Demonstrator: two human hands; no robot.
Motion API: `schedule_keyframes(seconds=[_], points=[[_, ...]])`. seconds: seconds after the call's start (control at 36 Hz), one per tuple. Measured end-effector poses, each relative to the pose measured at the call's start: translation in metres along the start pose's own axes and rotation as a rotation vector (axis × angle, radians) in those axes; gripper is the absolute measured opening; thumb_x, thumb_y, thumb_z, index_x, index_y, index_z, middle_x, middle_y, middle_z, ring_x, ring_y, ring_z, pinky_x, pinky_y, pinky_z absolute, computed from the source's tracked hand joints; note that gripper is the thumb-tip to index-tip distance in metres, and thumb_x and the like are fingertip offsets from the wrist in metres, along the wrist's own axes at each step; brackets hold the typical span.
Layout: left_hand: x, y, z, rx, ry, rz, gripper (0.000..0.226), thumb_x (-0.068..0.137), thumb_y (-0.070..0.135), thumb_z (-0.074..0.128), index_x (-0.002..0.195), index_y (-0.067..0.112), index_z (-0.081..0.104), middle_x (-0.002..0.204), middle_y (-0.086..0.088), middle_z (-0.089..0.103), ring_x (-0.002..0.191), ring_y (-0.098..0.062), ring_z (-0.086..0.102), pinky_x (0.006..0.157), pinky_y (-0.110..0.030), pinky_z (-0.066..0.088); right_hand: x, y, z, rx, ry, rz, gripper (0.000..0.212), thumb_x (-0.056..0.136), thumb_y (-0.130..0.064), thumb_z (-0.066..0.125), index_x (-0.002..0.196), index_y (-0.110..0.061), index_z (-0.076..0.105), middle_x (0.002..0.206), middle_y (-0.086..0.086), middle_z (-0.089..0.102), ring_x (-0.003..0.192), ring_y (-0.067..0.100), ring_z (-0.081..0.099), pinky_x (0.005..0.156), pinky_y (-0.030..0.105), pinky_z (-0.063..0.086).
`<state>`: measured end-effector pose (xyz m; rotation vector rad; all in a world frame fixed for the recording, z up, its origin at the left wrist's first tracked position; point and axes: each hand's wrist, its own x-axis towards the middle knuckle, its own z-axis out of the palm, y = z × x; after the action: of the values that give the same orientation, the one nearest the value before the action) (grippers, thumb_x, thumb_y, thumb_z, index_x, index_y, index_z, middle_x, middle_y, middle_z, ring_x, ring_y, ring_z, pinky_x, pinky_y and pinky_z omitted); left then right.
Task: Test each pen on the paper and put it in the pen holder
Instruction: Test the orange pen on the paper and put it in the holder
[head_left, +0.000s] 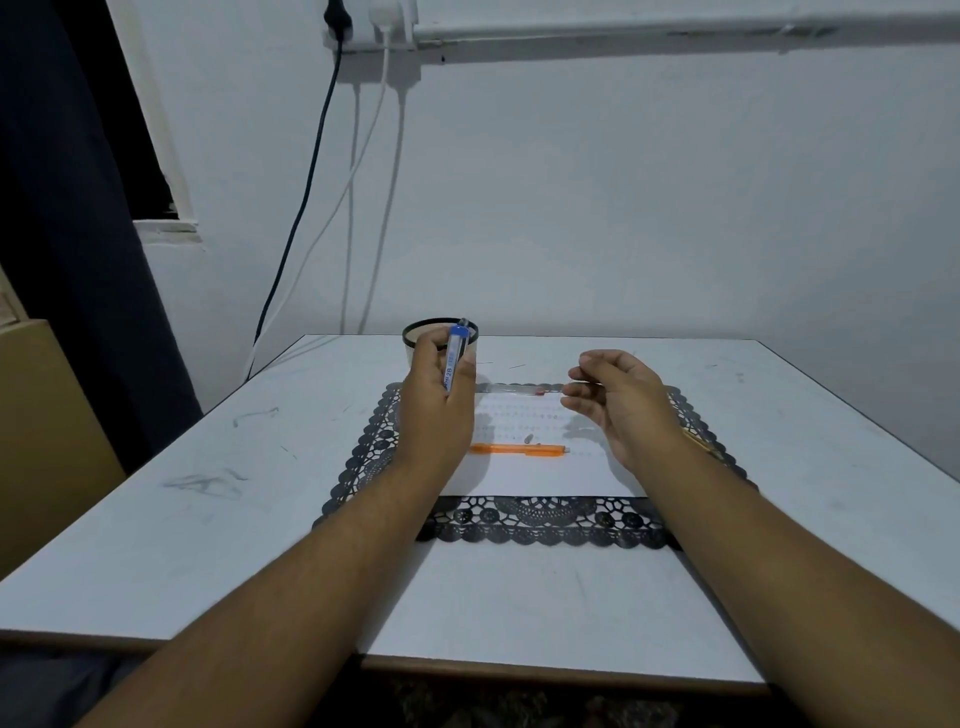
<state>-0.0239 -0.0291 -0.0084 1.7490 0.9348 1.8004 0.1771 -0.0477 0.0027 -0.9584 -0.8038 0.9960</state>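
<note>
Left hand (436, 400), at frame centre, gripped a blue-and-clear "2B" pen (454, 362) upright, just before the black-rimmed round pen holder (415, 332). Right hand (618, 405), fingers loosely curled, empty, hovered over white paper (540, 475) on black lace placemat (545, 522). Below centre on the paper: orange pen (517, 449); near its top edge, clear red-tipped pen (511, 388).

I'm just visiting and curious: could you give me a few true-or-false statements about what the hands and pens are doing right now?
1. The left hand holds a blue-capped tube marked 2B. True.
2. The orange pen stands in the pen holder. False: it lies on the paper.
3. The right hand grips the orange pen. False: it hovers apart from it.
4. The paper lies on a black lace mat. True.
5. A clear pen lies at the paper's far edge. True.
</note>
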Motion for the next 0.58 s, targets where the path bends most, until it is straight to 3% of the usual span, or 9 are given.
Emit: schedule_keyframes(seconds=[0.08,0.19,0.33,0.42,0.47,0.53,0.58], points=[[0.001,-0.006,0.000,0.007,-0.033,-0.008,0.018,0.107,0.028,0.052,0.124,0.028,0.060,0.092,-0.001,0.068,0.072,-0.010,0.060,0.067,-0.031,0.049,0.000,0.000,0.000,0.002,-0.002,-0.002,0.005,0.101,-0.003,0.063,0.098,-0.005,0.066,0.082,0.011,0.068,0.064,0.020,0.067,0.060,0.029,0.061],[0.002,-0.011,0.001,0.043,-0.069,-0.017,0.021,0.108,0.030,0.050,0.126,0.029,0.061,0.076,0.011,0.058,0.063,-0.003,0.050,0.062,-0.025,0.041,-0.001,-0.001,0.001,0.011,-0.010,-0.007,0.006,0.101,-0.002,0.062,0.097,-0.005,0.065,0.083,0.012,0.066,0.061,0.019,0.069,0.061,0.030,0.063],[0.001,-0.014,0.003,0.145,-0.183,0.001,0.023,0.106,0.028,0.051,0.127,0.029,0.061,0.096,-0.002,0.072,0.078,-0.018,0.062,0.070,-0.030,0.050,0.000,-0.003,0.000,0.021,-0.001,-0.009,0.006,0.101,-0.002,0.061,0.097,-0.004,0.064,0.082,0.013,0.065,0.058,0.019,0.069,0.059,0.029,0.061],[0.007,-0.017,0.008,0.276,-0.335,0.038,0.018,0.104,0.021,0.053,0.118,0.027,0.063,0.079,-0.004,0.062,0.067,-0.008,0.053,0.059,-0.027,0.039,0.003,-0.004,-0.002,0.002,0.028,-0.011,0.006,0.101,-0.003,0.061,0.097,-0.005,0.064,0.084,0.013,0.066,0.060,0.020,0.069,0.059,0.029,0.061],[0.013,-0.018,0.012,0.404,-0.439,0.125,0.009,0.104,0.018,0.053,0.104,0.016,0.062,0.075,0.001,0.054,0.069,-0.006,0.047,0.061,-0.030,0.032,0.005,-0.005,-0.005,0.000,0.051,-0.008,0.005,0.102,-0.004,0.061,0.098,-0.005,0.064,0.085,0.014,0.066,0.062,0.022,0.069,0.060,0.031,0.061],[0.023,-0.022,0.021,0.533,-0.531,0.197,0.014,0.105,0.019,0.051,0.098,0.010,0.058,0.084,-0.002,0.054,0.080,-0.015,0.050,0.068,-0.035,0.033,0.007,-0.005,-0.008,0.005,0.074,0.001,0.004,0.102,-0.004,0.060,0.100,-0.005,0.063,0.087,0.014,0.066,0.063,0.024,0.070,0.062,0.033,0.062],[0.033,-0.027,0.032,0.640,-0.616,0.223,0.021,0.107,0.027,0.047,0.110,0.013,0.062,0.098,-0.002,0.052,0.090,-0.021,0.051,0.075,-0.036,0.039,0.009,-0.006,-0.011,0.014,0.092,0.008,0.003,0.102,-0.005,0.060,0.103,-0.004,0.063,0.089,0.015,0.065,0.065,0.025,0.070,0.064,0.034,0.062]])
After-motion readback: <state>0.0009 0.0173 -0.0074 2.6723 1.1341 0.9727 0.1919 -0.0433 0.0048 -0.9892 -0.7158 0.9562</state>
